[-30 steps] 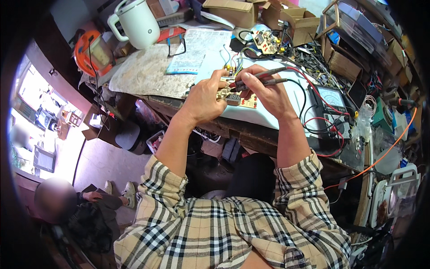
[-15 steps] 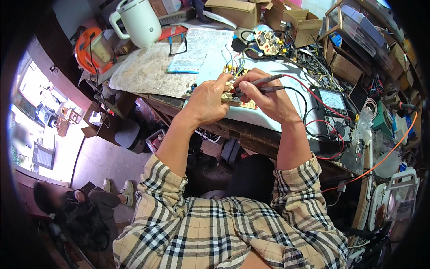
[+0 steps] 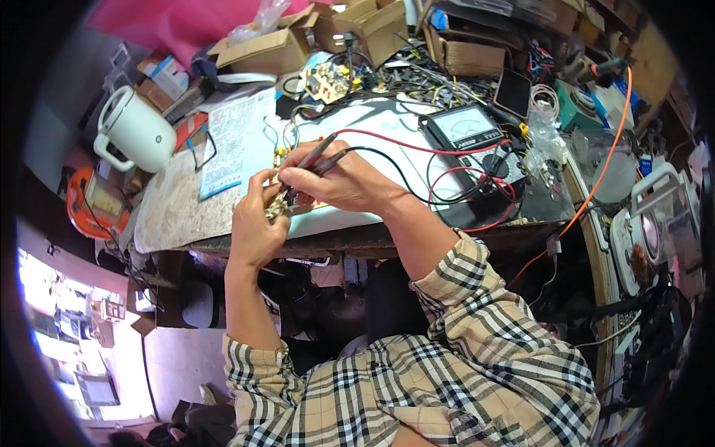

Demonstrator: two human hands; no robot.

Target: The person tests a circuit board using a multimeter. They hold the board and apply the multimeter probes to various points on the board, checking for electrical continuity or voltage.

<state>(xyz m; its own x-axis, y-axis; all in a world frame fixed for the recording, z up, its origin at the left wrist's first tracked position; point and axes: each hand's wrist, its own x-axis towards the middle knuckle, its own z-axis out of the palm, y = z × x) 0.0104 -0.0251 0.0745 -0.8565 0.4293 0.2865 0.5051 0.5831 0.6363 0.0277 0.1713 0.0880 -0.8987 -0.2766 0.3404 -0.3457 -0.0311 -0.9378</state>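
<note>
Wearing plaid sleeves (image 3: 477,350) pushed up the forearms, the person leans over the edge of a cluttered workbench (image 3: 171,216). Nearest the body, the left hand (image 3: 255,223) curls its fingers closed around a small circuit board (image 3: 281,208), which sits at the bench's front edge, partly hidden by the fingers. Just above it, touching across the board, the right hand (image 3: 342,182) pinches two dark meter probes (image 3: 316,158) together between thumb and fingers, their tips angled down toward the board. From the probes a red lead (image 3: 395,139) and a black lead (image 3: 395,173) run right across a white sheet (image 3: 372,119) to an analogue multimeter (image 3: 477,138) with a pale dial. Left of the hands lies a printed paper (image 3: 231,141); beyond it stands a white kettle (image 3: 138,130), with an orange meter (image 3: 93,201) near the bench's left end. At the far side sit cardboard boxes (image 3: 261,48) and tangled wires (image 3: 402,78).
</note>
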